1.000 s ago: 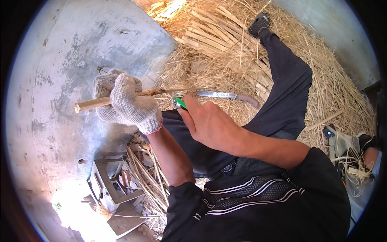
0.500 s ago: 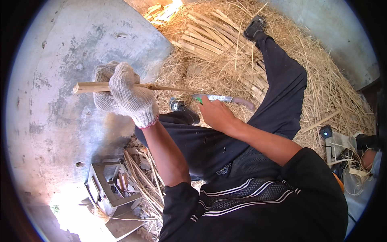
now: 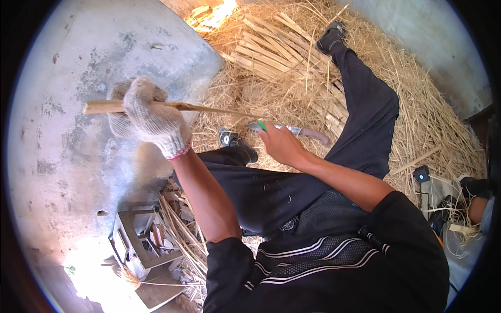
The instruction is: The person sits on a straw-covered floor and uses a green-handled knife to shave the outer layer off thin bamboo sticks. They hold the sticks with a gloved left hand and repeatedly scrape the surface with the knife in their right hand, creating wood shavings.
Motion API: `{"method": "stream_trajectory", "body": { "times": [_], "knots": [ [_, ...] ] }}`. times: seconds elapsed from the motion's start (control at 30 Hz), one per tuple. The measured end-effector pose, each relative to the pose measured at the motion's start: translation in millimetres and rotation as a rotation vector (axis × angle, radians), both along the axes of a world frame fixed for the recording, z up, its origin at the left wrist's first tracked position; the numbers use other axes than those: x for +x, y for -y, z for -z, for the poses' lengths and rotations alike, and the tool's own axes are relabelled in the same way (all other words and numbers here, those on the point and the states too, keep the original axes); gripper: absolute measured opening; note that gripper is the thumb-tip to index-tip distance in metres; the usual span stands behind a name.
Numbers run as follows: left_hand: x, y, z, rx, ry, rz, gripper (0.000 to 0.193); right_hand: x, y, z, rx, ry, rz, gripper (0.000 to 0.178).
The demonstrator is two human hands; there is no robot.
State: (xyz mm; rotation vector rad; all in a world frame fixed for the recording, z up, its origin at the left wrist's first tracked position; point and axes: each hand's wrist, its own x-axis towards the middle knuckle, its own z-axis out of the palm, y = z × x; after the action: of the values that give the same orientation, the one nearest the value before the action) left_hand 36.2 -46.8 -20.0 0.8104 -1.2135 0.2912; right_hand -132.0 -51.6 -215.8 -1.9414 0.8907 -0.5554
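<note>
While the outstretched left hand [image 3: 147, 116] clasps a stick [image 3: 104, 107], the right hand [image 3: 283, 146] holds a green object [image 3: 262, 127].

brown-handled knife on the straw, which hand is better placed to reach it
Probably the right hand: it appears nearer the knife, though it holds something green. The gloved left hand is farther off, gripping the stick.

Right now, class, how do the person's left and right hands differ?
The left hand wears a pale knitted glove; the right hand is bare. The left hand grips a long wooden stick; the right hand holds a green object, mostly hidden. Both are closed on what they hold.
</note>
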Motion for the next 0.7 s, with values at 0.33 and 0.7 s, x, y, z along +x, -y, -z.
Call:
{"method": "stream_trajectory", "body": {
  "times": [0.33,0.7],
  "knots": [
    [9,2,-4,0.01,-0.109,-0.036,0.014,19,-20,-64,-0.042,0.125,-0.003,0.027],
    [-1,-4,-6,0.028,-0.039,-0.09,0.016,11,-11,-39,-0.011,-0.076,-0.068,0.018]
  ]
}}
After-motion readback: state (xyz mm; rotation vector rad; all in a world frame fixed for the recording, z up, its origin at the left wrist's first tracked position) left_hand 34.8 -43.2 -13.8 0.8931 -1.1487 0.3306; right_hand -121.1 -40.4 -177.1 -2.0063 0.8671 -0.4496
